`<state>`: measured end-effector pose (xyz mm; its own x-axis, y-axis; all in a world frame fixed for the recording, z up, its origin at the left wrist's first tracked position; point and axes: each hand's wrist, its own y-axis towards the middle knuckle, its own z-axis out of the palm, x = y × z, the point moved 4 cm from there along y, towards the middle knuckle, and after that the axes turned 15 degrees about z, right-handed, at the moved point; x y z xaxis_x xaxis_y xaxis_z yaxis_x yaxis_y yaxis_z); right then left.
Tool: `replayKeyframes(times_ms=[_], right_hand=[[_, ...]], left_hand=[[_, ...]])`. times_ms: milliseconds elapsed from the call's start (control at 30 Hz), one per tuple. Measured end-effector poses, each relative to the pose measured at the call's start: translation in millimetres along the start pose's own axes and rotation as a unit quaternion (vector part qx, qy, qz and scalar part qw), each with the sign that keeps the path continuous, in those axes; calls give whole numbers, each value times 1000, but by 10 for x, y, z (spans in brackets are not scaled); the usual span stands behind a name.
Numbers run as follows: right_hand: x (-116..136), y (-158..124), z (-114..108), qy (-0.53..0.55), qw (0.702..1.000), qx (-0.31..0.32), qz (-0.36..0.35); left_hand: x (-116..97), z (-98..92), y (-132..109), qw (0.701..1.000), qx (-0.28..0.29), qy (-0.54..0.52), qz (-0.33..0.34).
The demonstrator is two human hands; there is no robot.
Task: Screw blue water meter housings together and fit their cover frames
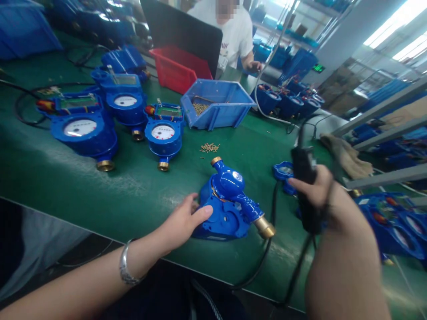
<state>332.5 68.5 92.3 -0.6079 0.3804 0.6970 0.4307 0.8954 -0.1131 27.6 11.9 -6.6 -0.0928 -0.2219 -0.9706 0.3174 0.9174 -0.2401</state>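
Note:
My left hand grips the edge of a blue water meter, thumb on top and fingers at its left side. The meter lies face down on the green bench, its underside up, one brass-ended pipe stub pointing away and the other toward the front right. Raised to the right of it, my right hand is wrapped around a black electric screwdriver, somewhat blurred; its cord hangs down. Beyond the meter lies a small pile of brass screws. A smaller blue part lies partly behind the right hand.
Several open-topped water meters stand at the left. A blue bin holds brass screws, with a red bin and dark monitor behind. Across the bench is a person. More meters and a rack rail are at right.

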Motion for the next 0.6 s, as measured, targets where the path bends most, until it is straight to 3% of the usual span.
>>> replayKeyframes(times_ms=[67,167,267,367,433,500,600], right_hand=[[-307,163,194,-106,991,-27,77],[-601,230,392,-206,966,-43,152],[-565,64,393,-270,945,-69,172],[-334,-319,279,-294,942,-68,148],[-232,-648,260,-286,949,1,131],[-213,-987,372,-244,955,142,96],[-297,-1367,686,-97,943,309,76]], left_hand=[[-80,-115,34,987,-38,136,81],[-402,-126,100,926,-33,277,254],[-791,121,195,849,65,345,395],[-1001,511,307,767,214,389,463],[-1012,735,365,718,279,414,485],[-958,889,396,679,319,428,504],[-867,964,414,660,336,440,508]])
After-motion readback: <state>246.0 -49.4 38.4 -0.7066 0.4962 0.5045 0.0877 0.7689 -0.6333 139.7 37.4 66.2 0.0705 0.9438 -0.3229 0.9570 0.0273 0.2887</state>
